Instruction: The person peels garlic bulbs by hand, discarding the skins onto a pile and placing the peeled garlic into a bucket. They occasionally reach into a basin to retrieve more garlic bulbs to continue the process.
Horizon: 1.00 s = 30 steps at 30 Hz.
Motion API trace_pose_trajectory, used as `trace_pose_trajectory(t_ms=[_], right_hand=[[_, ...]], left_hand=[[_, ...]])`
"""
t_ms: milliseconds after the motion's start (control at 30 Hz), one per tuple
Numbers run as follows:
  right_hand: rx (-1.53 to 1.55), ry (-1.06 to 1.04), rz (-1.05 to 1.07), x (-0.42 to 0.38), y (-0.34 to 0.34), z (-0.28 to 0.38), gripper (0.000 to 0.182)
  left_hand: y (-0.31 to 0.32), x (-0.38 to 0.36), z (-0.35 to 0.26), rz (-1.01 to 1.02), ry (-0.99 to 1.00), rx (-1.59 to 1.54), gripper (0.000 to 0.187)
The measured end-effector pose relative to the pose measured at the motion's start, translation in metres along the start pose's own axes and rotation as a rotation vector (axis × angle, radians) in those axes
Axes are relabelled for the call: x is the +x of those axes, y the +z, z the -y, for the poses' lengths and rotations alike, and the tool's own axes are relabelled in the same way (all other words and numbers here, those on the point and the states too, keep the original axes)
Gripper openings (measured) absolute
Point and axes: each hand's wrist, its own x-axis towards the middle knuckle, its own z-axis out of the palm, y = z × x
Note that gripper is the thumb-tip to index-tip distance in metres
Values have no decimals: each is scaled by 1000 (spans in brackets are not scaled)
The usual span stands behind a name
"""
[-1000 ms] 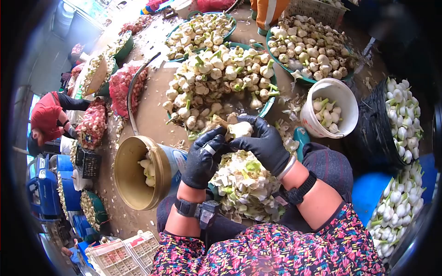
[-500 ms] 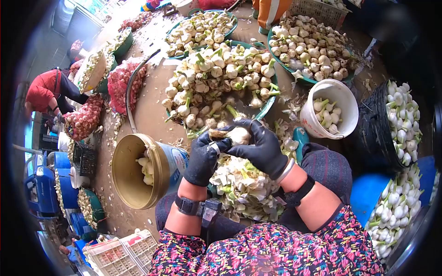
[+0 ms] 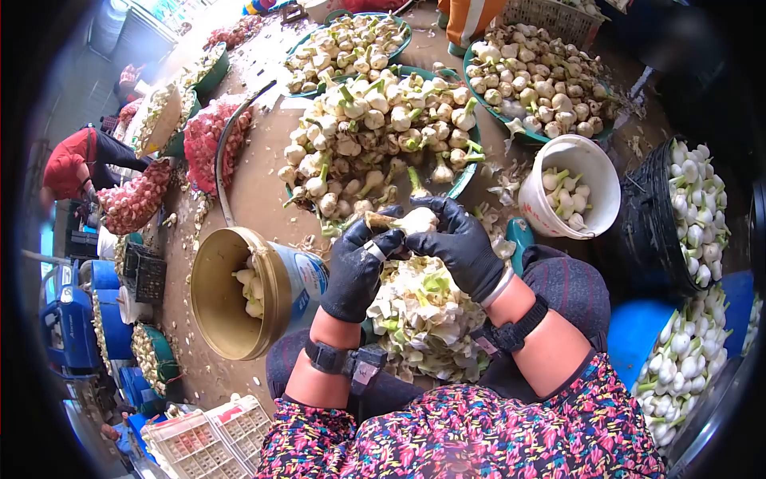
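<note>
Both hands wear dark gloves and meet in the middle, over a heap of pale peeled skins (image 3: 423,319). A white garlic bulb (image 3: 418,221) with a brownish stem pointing left is between them. My left hand (image 3: 357,263) is closed on the stem side, with a pale band on one finger. My right hand (image 3: 463,249) wraps its fingers round the bulb from the right. Just beyond the hands lies a green basin (image 3: 469,177) heaped with untrimmed garlic bulbs (image 3: 351,128).
A yellowish bucket (image 3: 209,295) with some bulbs stands left, a white bucket (image 3: 610,188) right. More garlic basins are behind. White bulbs (image 3: 698,215) fill a black container (image 3: 646,223) at right. A person in red (image 3: 72,164) bends over a net sack (image 3: 136,199) at left.
The bulb and both hands have shifted slightly; the bulb's stem still points left. At far left, the person in red and the net sack have moved a little.
</note>
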Motion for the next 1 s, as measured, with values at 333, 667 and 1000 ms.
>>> trace_pose_trajectory(t_ms=[333,667,1000], right_hand=[[118,387,-27,-1,-8,14,29],[-199,206,-19,-4,0,5,41],[-91,589,261,-15,-6,30,41]], left_hand=[[-14,3,8,96,312,536,22],[-8,-3,-2,124,93,273,27],[-45,14,29,53,448,958,24]])
